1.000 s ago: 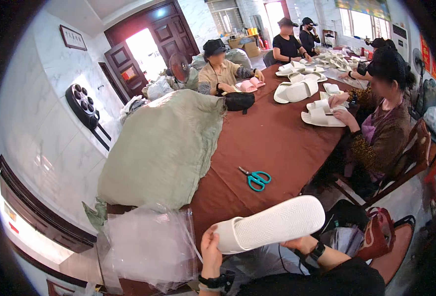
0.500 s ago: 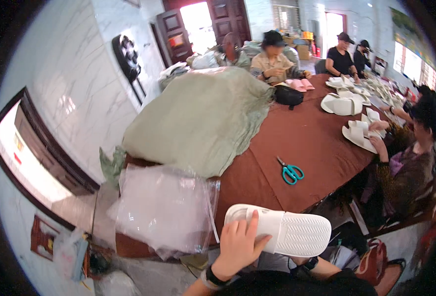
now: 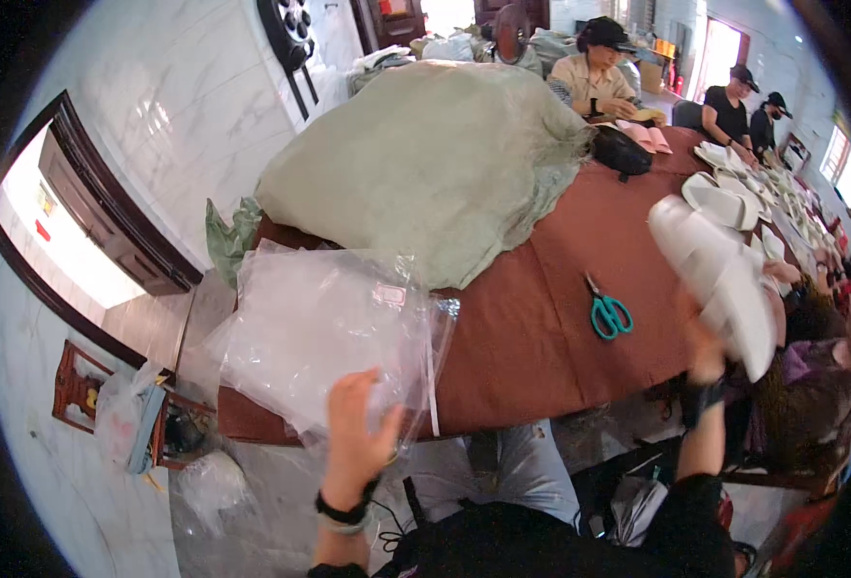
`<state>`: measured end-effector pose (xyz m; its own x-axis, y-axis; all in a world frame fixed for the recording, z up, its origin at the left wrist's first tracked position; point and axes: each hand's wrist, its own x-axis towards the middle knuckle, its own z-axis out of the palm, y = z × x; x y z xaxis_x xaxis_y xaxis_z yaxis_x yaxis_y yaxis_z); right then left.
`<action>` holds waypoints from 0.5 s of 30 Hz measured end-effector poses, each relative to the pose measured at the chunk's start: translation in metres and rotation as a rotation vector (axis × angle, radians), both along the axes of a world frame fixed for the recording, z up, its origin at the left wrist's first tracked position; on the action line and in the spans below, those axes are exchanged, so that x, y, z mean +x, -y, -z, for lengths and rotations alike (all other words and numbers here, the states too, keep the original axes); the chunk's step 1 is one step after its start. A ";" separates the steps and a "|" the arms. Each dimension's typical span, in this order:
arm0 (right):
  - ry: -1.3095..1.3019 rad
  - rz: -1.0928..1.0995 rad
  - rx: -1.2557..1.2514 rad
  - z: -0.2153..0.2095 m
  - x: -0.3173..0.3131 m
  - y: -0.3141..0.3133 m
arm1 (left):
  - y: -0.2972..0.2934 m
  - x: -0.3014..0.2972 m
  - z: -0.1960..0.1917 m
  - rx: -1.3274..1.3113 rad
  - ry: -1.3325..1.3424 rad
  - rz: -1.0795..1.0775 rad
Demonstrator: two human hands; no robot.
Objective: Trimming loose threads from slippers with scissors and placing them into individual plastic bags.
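Above the table's right side my right hand (image 3: 703, 339) grips a white slide sandal (image 3: 717, 279); both are smeared by motion, and I cannot tell whether it is one sandal or a pair. My left hand (image 3: 356, 438) is open, fingers apart, at the front edge of a stack of clear plastic bags (image 3: 319, 318). Whether its fingertips touch the bags I cannot tell. Scissors with teal handles (image 3: 610, 314) lie on the brown tablecloth (image 3: 541, 356) between my hands.
A big pale green sack (image 3: 416, 154) fills the table's far left. Beyond the scissors lie a black pouch (image 3: 622, 152), pink sandals (image 3: 645, 135) and several white sandals (image 3: 719, 199). People work along the far and right sides, one close to my right hand.
My right hand has swung the sandal up and to the right, away from my body. My left hand has let go of it and moved left to the plastic bags. The view has shifted.
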<state>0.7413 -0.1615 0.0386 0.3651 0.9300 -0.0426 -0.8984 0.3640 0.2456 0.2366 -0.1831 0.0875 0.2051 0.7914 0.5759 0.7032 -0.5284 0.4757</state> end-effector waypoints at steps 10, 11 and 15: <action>0.964 -0.539 -0.003 -0.063 -0.072 -0.251 | -0.047 -0.161 0.033 -0.060 -0.119 -0.823; 1.059 -0.666 -0.006 -0.084 -0.140 -0.241 | -0.046 -0.167 0.037 -0.107 -0.091 -0.876; 2.417 -0.081 0.855 -0.105 -0.310 -0.248 | -0.039 -0.199 0.064 -0.403 -0.051 -1.063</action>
<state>0.4317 0.0869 0.1434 -0.7632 0.5440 0.3487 0.2318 0.7343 -0.6381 0.0376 -0.1438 0.0235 -0.6648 0.7039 0.2503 0.7270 0.5325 0.4334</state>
